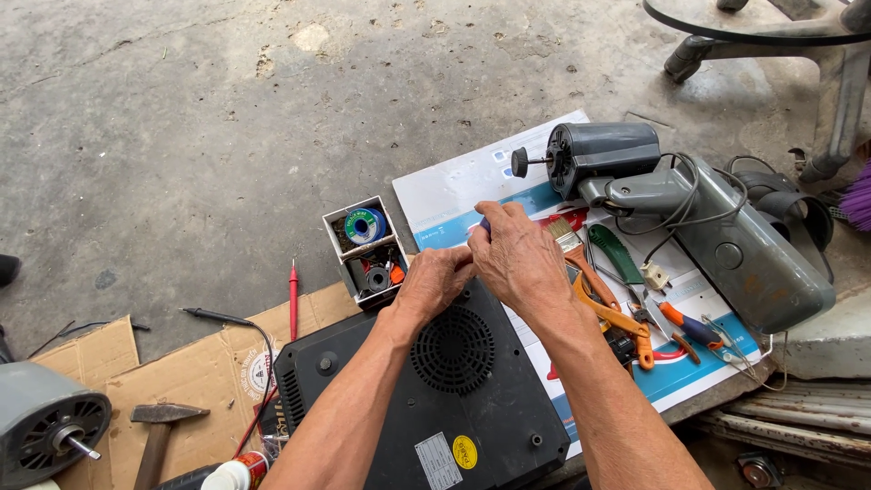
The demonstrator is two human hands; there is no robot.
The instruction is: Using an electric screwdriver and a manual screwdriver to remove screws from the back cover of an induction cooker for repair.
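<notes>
Black induction cooker (pixel 426 390) lies underside up on the floor mats, long axis running from bottom-left toward upper-right, its near end cut off by my arms. My left hand (pixel 434 283) rests at its far edge, grip curled. My right hand (pixel 517 254) pinches a blue-handled tool (pixel 484 224), its tip hidden.

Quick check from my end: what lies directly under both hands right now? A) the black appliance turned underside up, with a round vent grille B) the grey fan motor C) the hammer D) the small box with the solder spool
A: the left hand and right hand work at the far edge of the black appliance, above its round vent grille.
</notes>
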